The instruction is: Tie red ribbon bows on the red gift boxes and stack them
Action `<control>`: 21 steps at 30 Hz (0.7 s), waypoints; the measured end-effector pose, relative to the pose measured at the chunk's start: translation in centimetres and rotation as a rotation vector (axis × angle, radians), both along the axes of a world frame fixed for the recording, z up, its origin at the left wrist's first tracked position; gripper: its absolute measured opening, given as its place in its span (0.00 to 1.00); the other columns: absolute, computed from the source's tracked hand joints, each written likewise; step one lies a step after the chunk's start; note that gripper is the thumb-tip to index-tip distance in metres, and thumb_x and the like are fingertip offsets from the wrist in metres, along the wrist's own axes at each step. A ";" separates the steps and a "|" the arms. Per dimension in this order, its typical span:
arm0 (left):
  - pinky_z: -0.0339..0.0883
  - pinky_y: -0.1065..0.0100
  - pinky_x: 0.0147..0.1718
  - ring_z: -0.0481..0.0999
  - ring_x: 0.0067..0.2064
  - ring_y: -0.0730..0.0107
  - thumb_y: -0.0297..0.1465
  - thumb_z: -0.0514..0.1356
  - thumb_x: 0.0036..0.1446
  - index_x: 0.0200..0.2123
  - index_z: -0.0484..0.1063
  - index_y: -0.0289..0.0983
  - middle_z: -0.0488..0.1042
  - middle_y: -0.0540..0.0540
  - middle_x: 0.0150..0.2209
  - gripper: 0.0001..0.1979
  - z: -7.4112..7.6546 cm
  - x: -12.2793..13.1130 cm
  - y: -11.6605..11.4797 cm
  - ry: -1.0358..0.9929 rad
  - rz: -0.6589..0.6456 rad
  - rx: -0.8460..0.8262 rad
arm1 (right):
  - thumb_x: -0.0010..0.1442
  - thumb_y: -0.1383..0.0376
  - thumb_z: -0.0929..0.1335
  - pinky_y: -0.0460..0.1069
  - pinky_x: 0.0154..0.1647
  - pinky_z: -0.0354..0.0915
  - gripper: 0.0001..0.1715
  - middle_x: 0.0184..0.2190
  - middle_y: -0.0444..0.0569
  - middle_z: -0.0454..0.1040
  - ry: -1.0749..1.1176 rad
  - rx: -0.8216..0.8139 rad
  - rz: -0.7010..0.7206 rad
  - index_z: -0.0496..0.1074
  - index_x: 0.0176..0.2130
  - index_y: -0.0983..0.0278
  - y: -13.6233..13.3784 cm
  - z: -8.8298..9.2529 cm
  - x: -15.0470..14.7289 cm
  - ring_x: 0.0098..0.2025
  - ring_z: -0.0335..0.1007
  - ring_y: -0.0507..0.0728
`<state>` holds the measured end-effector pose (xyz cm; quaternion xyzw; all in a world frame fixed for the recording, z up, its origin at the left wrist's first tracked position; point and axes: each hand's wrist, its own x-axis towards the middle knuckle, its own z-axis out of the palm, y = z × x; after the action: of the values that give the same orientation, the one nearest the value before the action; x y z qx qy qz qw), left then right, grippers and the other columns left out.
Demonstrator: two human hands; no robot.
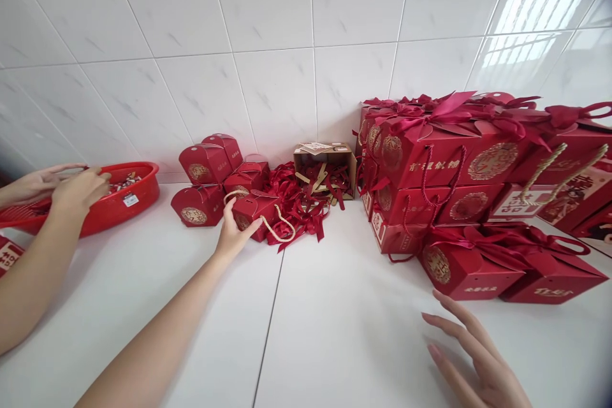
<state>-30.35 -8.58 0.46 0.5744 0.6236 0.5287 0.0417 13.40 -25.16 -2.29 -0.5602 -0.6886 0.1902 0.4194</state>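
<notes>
My left hand (235, 228) grips a small red gift box (255, 207) with cream rope handles, thumb on its near side. Right behind that box lies a heap of red ribbons (308, 217), and more red boxes (197, 204) stand to its left, some stacked in two layers. Over the white table at the lower right, my right hand (478, 357) is open, fingers apart and holding nothing. Just beyond its fingertips sit two red boxes tied with bows (473, 268), in front of a tall stack of similar boxes (430, 162).
A carton (352, 169) of ribbons and gold strips stands against the tiled wall (272, 6). At the left, another person's hands (81, 188) work over a red plastic basket (143, 182) with small wrapped pieces in it. A table seam (270, 325) runs between my arms.
</notes>
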 end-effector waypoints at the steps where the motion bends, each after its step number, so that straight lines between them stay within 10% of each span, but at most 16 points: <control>1: 0.65 0.50 0.52 0.72 0.53 0.53 0.43 0.67 0.47 0.61 0.47 0.40 0.68 0.35 0.54 0.45 -0.2 -0.1 0.1 -0.052 -0.015 -0.004 | 0.62 0.55 0.63 0.61 0.58 0.63 0.16 0.62 0.52 0.57 0.019 -0.011 0.001 0.71 0.47 0.56 -0.1 0.1 -0.1 0.62 0.58 0.66; 8: 0.65 0.53 0.51 0.70 0.54 0.52 0.54 0.64 0.44 0.56 0.53 0.42 0.66 0.36 0.54 0.42 2.5 1.6 -0.4 -0.249 -0.154 0.200 | 0.63 0.55 0.63 0.61 0.58 0.63 0.16 0.62 0.53 0.59 0.029 -0.022 0.003 0.71 0.47 0.57 0.0 -0.1 0.1 0.62 0.59 0.66; 12: 0.69 0.56 0.46 0.71 0.52 0.49 0.61 0.64 0.32 0.57 0.54 0.41 0.66 0.36 0.54 0.52 3.9 6.8 -3.2 -0.203 -0.399 0.233 | 0.63 0.57 0.63 0.58 0.55 0.67 0.15 0.61 0.54 0.59 -0.042 0.001 0.045 0.72 0.47 0.57 0.6 -1.0 1.1 0.60 0.62 0.66; 16: 0.69 0.57 0.45 0.69 0.53 0.49 0.66 0.52 0.41 0.58 0.60 0.39 0.65 0.35 0.54 0.49 3.7 11.4 -5.9 0.127 -0.802 -0.036 | 0.61 0.58 0.65 0.57 0.54 0.68 0.17 0.61 0.55 0.60 -0.083 0.044 0.075 0.72 0.49 0.57 0.8 -1.5 1.8 0.59 0.63 0.67; 19: 0.68 0.58 0.47 0.70 0.50 0.56 0.58 0.37 0.58 0.45 0.72 0.39 0.69 0.38 0.48 0.36 3.0 11.9 -5.9 0.296 -0.555 -0.138 | 0.62 0.57 0.64 0.58 0.57 0.66 0.18 0.61 0.54 0.60 -0.001 0.033 0.066 0.70 0.51 0.57 0.3 -0.8 1.2 0.61 0.60 0.67; 21: 0.66 0.55 0.48 0.70 0.47 0.56 0.47 0.45 0.62 0.40 0.73 0.39 0.71 0.40 0.43 0.23 2.3 11.3 -5.0 0.327 -0.347 -0.164 | 0.63 0.56 0.63 0.57 0.58 0.64 0.18 0.61 0.53 0.61 0.086 0.004 0.053 0.70 0.50 0.57 0.0 -0.2 0.5 0.62 0.58 0.66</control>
<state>-19.10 -13.62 2.75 0.7454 0.5549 0.3613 0.0769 13.94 -25.13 -2.51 -0.5322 -0.6848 0.2237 0.4447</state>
